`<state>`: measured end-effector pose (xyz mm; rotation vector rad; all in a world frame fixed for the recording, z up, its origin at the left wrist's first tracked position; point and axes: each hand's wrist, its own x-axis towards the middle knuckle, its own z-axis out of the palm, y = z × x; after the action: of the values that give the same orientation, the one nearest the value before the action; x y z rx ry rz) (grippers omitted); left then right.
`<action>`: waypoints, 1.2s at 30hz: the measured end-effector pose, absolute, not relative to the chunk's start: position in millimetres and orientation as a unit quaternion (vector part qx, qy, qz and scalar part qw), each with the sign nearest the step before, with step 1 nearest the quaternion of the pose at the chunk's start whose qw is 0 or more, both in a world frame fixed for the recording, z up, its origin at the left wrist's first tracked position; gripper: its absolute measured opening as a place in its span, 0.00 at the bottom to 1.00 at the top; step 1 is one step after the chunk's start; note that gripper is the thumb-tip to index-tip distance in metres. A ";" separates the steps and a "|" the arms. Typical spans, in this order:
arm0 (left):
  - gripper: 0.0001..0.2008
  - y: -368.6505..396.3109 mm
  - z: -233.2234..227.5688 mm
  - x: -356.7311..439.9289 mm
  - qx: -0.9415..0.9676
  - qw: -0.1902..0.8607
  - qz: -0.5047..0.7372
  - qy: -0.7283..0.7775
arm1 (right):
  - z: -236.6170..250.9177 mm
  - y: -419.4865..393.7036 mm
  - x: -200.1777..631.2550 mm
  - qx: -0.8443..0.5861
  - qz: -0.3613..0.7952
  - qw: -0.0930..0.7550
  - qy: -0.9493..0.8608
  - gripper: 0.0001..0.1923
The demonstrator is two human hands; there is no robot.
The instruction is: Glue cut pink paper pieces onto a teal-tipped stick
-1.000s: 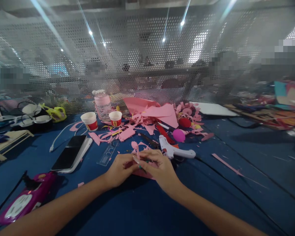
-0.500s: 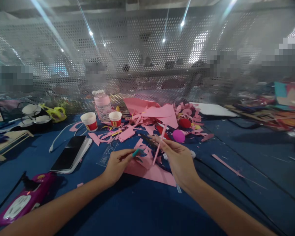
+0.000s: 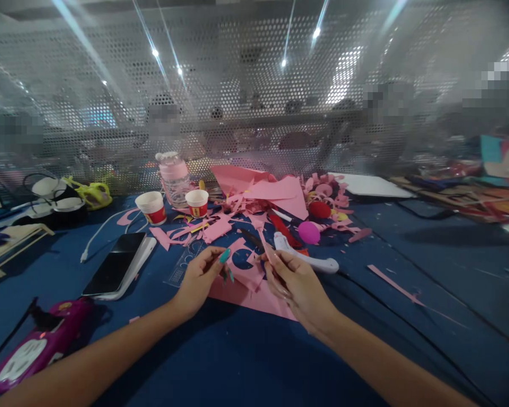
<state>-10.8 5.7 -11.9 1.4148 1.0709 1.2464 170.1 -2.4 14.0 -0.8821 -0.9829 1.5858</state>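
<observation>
My right hand (image 3: 299,285) pinches a narrow pink paper strip (image 3: 270,251), which stands up from the fingertips. Across from it, my left hand (image 3: 201,277) has its thumb and fingers drawn together. Teal tips show there; whether they are long nails or small pieces, and whether anything is held, I cannot make out. Between and below the hands lie a cut pink paper piece (image 3: 248,274) with a curved hole and a larger pink sheet (image 3: 254,299). A white glue gun (image 3: 318,263) with a black cable rests just behind my right hand. A dark pointed blade (image 3: 253,238) lies beyond the fingers.
Pink paper scraps (image 3: 275,195) heap up at the back. Two paper cups (image 3: 150,209) and a bottle (image 3: 173,178) stand back left. A phone (image 3: 116,263) and a purple device (image 3: 38,345) lie left. A perforated metal screen (image 3: 237,102) rises behind the table.
My right hand has moved slightly down and left, and the pink strip has turned from leaning right to leaning left. My left hand has shifted slightly left. More of the glue gun shows.
</observation>
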 end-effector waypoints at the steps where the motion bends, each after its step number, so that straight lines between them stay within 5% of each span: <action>1: 0.12 5.4 -11.3 -10.7 0.578 0.467 0.506 0.437 | 14.1 -3.0 169.9 -0.364 0.667 0.510 -0.403 0.11; 36: 0.18 -7.5 -9.7 -12.1 0.582 0.488 0.499 0.417 | 2.1 -6.9 160.0 -0.371 0.690 0.432 -0.446 0.15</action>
<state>-12.1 -7.5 -9.7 1.4151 1.0135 1.2143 160.0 -6.9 2.1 -0.9256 -1.1128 1.7198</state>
